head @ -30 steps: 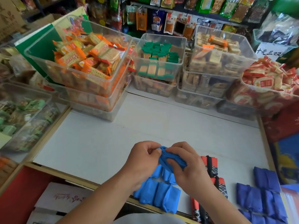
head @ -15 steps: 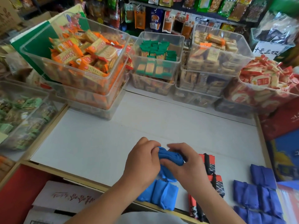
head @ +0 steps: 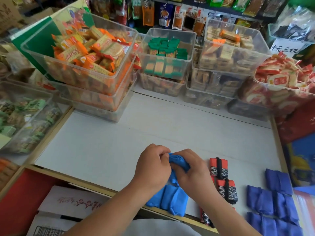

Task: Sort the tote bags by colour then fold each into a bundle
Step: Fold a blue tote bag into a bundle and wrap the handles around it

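Cannot see much of blue tote bag [head: 179, 161] inside left hand [head: 153, 165] and right hand [head: 192, 174], nor dark-blue bundles [head: 265, 201] past bottom edge.

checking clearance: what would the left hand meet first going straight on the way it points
The left hand would likely meet the bright blue fabric tote bag it grips, then the right hand beyond.
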Demonstrator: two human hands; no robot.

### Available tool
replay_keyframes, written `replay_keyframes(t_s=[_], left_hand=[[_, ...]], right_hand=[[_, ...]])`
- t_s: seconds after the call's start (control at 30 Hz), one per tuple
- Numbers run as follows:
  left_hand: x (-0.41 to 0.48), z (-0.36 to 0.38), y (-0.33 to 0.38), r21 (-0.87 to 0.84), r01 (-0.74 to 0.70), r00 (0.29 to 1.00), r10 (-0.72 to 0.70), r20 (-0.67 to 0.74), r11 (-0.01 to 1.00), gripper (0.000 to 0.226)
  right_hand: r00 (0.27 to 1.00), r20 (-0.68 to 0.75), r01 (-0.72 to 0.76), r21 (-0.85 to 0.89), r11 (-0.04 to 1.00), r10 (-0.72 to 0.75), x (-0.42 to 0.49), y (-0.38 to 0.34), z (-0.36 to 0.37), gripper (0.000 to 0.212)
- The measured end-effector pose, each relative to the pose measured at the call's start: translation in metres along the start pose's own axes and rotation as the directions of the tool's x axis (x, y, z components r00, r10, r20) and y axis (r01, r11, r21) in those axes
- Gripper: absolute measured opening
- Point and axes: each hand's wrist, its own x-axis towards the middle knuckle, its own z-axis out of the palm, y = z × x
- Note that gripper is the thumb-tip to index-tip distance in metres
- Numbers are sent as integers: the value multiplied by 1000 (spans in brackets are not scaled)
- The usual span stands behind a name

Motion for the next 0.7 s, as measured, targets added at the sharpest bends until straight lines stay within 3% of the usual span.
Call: replay_keyframes(t_s=[0.1, 0.2, 0.3, 0.37, 0.47, 0.57, 0.63, 0.7], left_hand=[[0, -3, -8, 62, -117, 993, 114, 42, 991, 21], [5, -12, -26, 88, -190, 982, 188, 36, 978, 24], [3, -16, -41, -129, 26, 987, -5, 162, 991, 39], [-1, -14, -38, -322, 199, 956, -112, 271, 926, 29], [-5, -10, -39, -355, 211, 958, -121, 258, 911, 18], [-2, -9, -52, -356, 243, 941, -131, 313, 902, 23], [2, -11, -67, -324, 243, 934, -131, 333, 914, 27], [12, -17, -92, -228, 206, 953, -142, 266, 952, 27]], right_hand=[[993, 15, -118, 81, 990, 117, 0, -1, 2, 23], [941, 52, -336, 254, 907, 334, 0, -1, -3, 15], [884, 101, -445, 482, 755, 456, -1, -2, -4, 17], [862, 122, -472, 545, 692, 492, -1, -5, 1, 17], [827, 123, -502, 602, 620, 549, -4, -6, 10, 14], [796, 165, -527, 663, 532, 583, -6, -3, 23, 15], [807, 138, -516, 638, 572, 574, -9, 5, 34, 13], [801, 12, -528, 485, 697, 599, -15, 25, 44, 13]])
